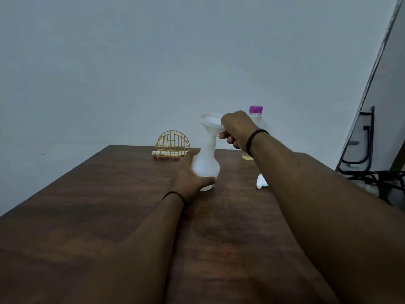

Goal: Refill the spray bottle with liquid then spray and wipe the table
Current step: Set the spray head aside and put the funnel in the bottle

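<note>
The left hand grips a bulbous, translucent white spray bottle standing on the dark woodgrain surface. The right hand pinches a white funnel seated in its neck. Behind, a purple-capped clear bottle holds yellowish liquid.

gold wire rack, far table edge

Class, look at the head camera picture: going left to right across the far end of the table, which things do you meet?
Gold wire napkin holder → white spray bottle with funnel → purple-capped bottle.
</note>
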